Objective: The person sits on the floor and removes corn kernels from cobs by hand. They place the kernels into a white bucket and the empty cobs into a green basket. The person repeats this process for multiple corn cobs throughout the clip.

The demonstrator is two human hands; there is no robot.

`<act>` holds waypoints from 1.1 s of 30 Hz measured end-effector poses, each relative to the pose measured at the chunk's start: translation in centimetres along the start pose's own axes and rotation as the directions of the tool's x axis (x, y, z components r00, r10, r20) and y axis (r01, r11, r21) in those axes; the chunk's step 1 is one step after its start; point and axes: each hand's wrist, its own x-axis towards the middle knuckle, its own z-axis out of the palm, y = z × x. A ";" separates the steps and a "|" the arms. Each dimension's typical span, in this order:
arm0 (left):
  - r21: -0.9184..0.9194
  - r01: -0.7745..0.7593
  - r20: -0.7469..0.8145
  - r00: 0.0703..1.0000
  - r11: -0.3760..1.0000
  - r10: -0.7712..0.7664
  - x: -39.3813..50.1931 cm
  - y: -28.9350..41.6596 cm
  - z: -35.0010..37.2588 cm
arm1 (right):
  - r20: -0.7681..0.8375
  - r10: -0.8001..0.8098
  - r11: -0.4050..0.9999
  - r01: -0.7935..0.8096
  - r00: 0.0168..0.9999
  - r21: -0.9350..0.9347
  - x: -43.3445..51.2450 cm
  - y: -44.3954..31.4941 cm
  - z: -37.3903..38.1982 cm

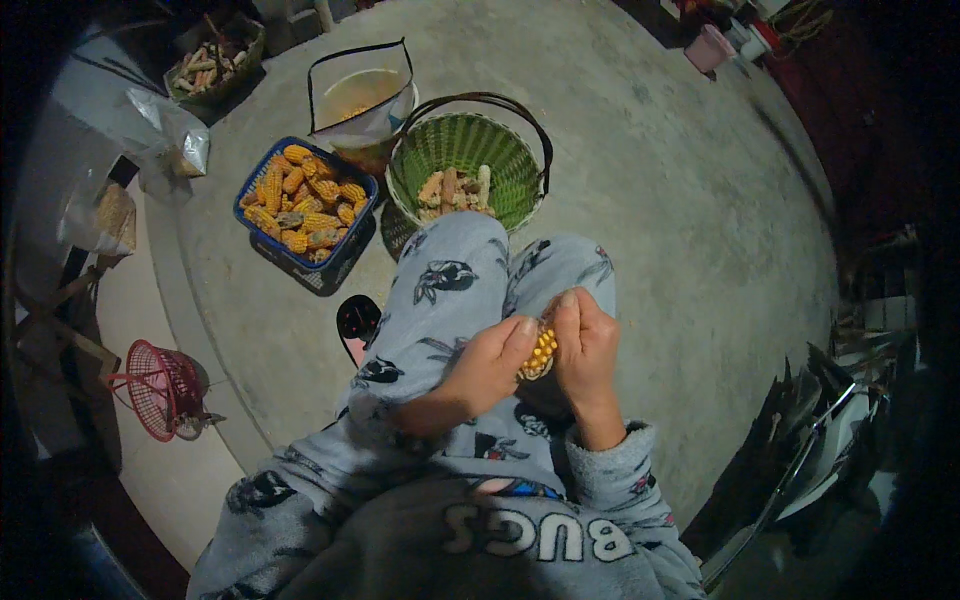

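Above my lap, my left hand (pixel 491 360) and my right hand (pixel 589 341) both grip an ear of corn (pixel 541 352). Yellow kernels show between the two thumbs, while the fingers hide most of the ear. Ahead of my knees stands a green woven basket (pixel 450 146) with a dark handle, holding bare and partly bare corncobs (pixel 450 191). To its left, a blue plastic crate (pixel 367 184) is heaped with yellow ears of corn (pixel 304 199). Behind them is a pale bucket (pixel 349 90) with some loose kernels inside.
A red plastic basket (pixel 161 390) sits on the raised ledge at left. Plastic bags (pixel 116 214) of grain-like stuff stand along it. Another basket (pixel 244 71) of cobs is at the far left. A pink bucket (pixel 709 49) and a metal-framed object (pixel 810 442) flank the right.
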 end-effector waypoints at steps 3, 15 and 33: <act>0.026 0.010 -0.046 0.999 1.000 -0.008 0.4 -0.9 -0.1 | -0.011 -0.003 1.000 0.003 1.000 -0.022 -0.2 0.0 0.2; -0.268 0.208 0.053 0.978 0.940 -0.202 1.5 -2.2 -1.3 | 0.008 -0.053 0.999 0.053 0.999 -0.005 -0.3 0.1 0.5; -0.723 0.166 0.199 0.980 0.671 -0.029 2.2 1.1 -9.1 | 0.467 0.175 0.976 -0.091 0.867 -0.196 -1.1 1.7 -5.3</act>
